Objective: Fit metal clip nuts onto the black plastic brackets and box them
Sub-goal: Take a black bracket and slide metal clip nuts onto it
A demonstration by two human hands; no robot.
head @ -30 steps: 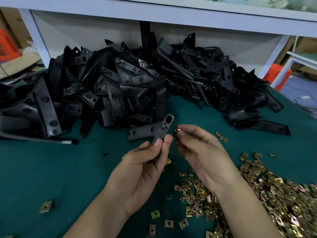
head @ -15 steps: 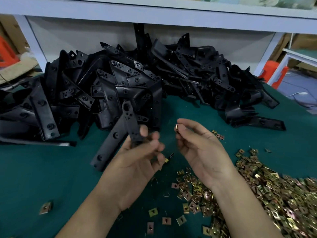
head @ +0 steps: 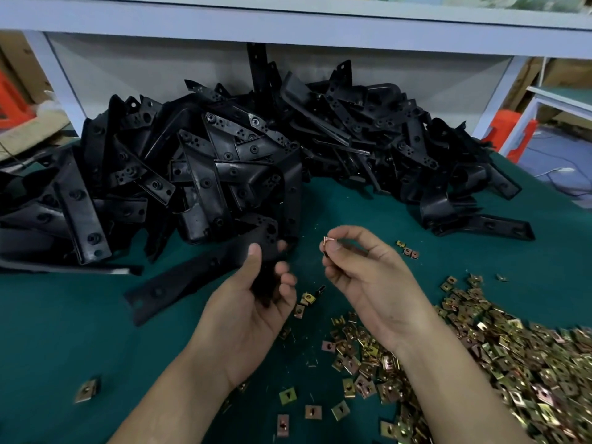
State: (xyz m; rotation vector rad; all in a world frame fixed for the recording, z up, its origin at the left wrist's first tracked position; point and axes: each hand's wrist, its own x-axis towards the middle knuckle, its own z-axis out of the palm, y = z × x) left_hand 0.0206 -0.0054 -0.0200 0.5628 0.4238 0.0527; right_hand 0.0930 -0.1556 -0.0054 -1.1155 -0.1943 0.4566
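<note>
While my left hand (head: 246,322) grips a long black plastic bracket (head: 189,278), my right hand (head: 374,290) pinches a brassy metal clip nut (head: 326,245) (fitting step); aligning them comes next, I reckon.

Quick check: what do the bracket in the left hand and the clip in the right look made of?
Bracket: apparently moulded black plastic, semi-gloss; soft highlights, moulded-in holes. Clip nut: probably thin folded sheet metal, shiny coppery-gold plating; bright glint at its edge.
</note>
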